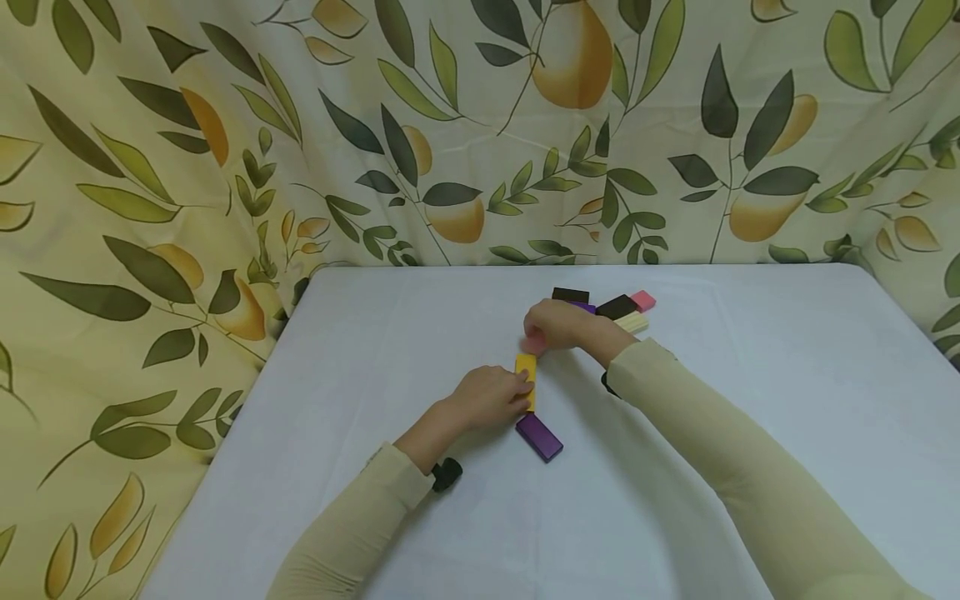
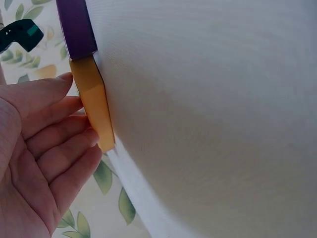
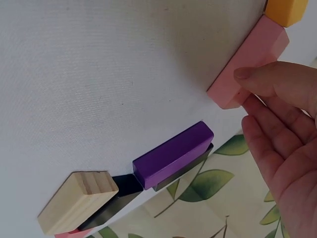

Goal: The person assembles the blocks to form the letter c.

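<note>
A short line of blocks runs across the white table. Its near end is a dark purple block (image 1: 539,437), set at an angle to the yellow block (image 1: 531,398) that it meets end to end. My left hand (image 1: 489,397) lies at the yellow block's left side, and in the left wrist view its fairly straight fingertips (image 2: 90,136) touch the block along its edge. Beyond that, my right hand (image 1: 558,323) pinches a pink block (image 3: 245,64) between thumb and fingers. The pink block's end stands right at the yellow block's end, low on the table.
Behind my right hand, a loose group holds black blocks (image 1: 617,307), a violet block (image 3: 173,156), a plain wooden block (image 3: 79,201) and another pink block (image 1: 642,301). The white table (image 1: 360,358) ends at a leaf-patterned curtain (image 1: 450,150).
</note>
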Available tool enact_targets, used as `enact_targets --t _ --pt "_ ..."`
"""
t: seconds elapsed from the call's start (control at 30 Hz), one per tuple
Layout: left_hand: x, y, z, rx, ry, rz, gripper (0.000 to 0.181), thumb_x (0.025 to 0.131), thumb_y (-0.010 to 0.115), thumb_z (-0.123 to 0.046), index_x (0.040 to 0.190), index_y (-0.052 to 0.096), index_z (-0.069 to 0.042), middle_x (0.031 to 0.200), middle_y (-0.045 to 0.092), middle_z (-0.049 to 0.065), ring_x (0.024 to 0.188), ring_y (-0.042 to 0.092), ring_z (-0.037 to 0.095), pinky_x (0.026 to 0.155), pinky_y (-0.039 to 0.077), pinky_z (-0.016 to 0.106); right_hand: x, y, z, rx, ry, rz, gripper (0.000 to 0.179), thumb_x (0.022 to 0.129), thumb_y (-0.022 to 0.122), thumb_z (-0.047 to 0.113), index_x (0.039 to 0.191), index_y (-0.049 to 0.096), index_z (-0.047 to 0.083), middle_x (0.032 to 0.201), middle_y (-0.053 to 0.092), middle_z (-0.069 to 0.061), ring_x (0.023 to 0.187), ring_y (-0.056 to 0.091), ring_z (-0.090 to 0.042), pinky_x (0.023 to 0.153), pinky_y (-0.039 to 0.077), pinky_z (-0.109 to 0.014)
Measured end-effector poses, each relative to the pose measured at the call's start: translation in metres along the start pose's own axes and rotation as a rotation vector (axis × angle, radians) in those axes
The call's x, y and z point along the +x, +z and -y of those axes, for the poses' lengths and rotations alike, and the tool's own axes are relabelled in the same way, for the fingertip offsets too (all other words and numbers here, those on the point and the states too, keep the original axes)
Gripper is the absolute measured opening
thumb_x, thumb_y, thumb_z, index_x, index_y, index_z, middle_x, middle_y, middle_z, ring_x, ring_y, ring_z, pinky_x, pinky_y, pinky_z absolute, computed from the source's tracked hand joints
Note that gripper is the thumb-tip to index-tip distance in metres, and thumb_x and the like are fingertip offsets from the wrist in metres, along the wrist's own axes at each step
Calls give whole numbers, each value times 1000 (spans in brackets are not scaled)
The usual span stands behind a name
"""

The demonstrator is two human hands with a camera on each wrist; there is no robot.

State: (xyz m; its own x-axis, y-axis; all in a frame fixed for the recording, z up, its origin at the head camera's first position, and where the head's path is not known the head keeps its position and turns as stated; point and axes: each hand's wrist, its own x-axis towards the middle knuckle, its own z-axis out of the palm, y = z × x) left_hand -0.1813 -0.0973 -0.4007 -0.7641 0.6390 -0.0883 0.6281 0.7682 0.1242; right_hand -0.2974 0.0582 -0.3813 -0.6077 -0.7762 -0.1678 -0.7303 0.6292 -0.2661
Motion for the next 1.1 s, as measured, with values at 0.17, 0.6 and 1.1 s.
enact_targets --t 0.17,0.6,1.1 --pt "1 2 0 3 11 -8 29 93 55 -29 117 65 -15 124 56 5 91 63 20 65 47 26 -2 1 0 10 -7 -13 19 87 65 21 84 67 2 76 59 -5 70 49 -19 69 44 -33" --pt "2 3 -2 3 -8 0 30 92 56 -29 118 64 -15 124 56 4 93 62 19 69 48 27 -9 -2 0 40 14 -11 25 83 69 15 102 67 -1 99 64 -14 93 57 -28 87 44 -40" --pt "0 2 -3 -32 -33 11 30 93 54 -28 119 64 -14 127 54 5 96 61 20 74 47 28 -43 -13 -34 83 72 -104 38 73 66 -10 110 63 -5 110 62 -18 108 52 -36 95 36 -48"
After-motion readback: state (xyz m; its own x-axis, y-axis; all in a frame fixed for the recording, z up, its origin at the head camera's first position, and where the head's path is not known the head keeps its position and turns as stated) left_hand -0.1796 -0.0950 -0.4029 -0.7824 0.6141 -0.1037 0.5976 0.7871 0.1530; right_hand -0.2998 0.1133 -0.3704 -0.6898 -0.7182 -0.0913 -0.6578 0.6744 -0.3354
